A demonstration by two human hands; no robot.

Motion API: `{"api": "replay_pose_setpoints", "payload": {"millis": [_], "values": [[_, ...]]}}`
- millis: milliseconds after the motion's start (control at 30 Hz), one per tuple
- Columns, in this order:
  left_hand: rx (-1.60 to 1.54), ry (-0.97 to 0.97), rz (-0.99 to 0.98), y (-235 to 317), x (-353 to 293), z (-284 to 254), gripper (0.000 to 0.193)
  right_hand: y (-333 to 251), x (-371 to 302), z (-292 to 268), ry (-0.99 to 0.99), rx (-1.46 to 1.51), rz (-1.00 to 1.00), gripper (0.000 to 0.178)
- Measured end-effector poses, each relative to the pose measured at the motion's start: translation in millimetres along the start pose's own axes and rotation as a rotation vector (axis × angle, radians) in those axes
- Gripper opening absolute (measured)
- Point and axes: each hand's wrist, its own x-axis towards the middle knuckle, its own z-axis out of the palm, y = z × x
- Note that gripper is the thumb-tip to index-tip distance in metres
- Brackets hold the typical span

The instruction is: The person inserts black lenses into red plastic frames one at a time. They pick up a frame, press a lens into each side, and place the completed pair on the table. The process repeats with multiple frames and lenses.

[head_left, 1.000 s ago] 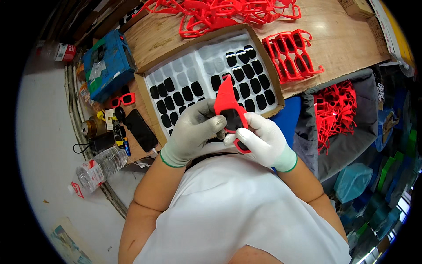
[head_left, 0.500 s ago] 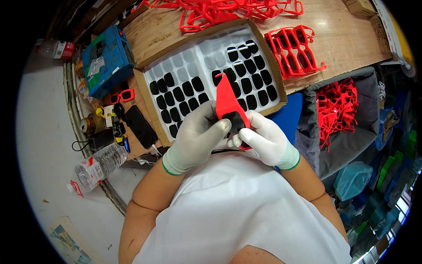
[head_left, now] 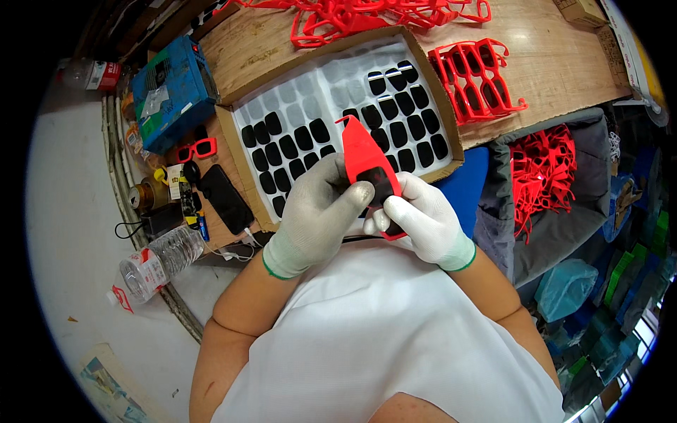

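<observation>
Both my hands wear white knit gloves with green cuffs. Between them is a pair of red sunglasses [head_left: 362, 149] with dark lenses, one temple pointing up and away from me. My left hand [head_left: 317, 208] is closed on the frame's left side, its thumb against the dark lens. My right hand [head_left: 422, 217] pinches the frame near its middle and lower lens, which the fingers partly cover. Just beyond the hands lies a shallow cardboard box [head_left: 227, 141] lined with white sheets, with rows of loose black lenses [head_left: 288, 146] on them.
Red frames [head_left: 352, 20] are heaped at the far table edge. Sunglasses with lenses [head_left: 474, 79] sit stacked at the right. A grey cloth-lined bin [head_left: 564, 236] holds more red frames. Leftward are a blue box [head_left: 175, 95], a phone [head_left: 226, 199] and a plastic bottle [head_left: 156, 264].
The red sunglasses have tilted slightly, their temple tip shifting a little left. Both hands keep their grip, and the right thumb has moved up slightly along the frame.
</observation>
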Motion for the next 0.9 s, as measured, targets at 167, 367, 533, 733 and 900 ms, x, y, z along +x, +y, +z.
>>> {"api": "replay_pose_setpoints", "payload": {"millis": [167,367,533,733,900], "values": [[0.159,0.23,0.084,-15,11,9,0.019,1,10,8,0.14,-0.226,-0.078,0.021],[0.36,0.293,0.093,-12,9,8,0.02,4,12,14,0.241,-0.543,-0.177,0.018],[0.121,0.174,0.076,-11,2,0,0.016,8,8,5,0.147,-0.41,-0.118,0.018],[-0.058,-0.001,-0.007,-10,-7,-14,0.019,3,1,0,0.009,-0.43,-0.171,0.024],[-0.09,-0.104,0.044,-7,-9,-20,0.017,2,-2,0,-0.047,-0.404,-0.149,0.024]]}}
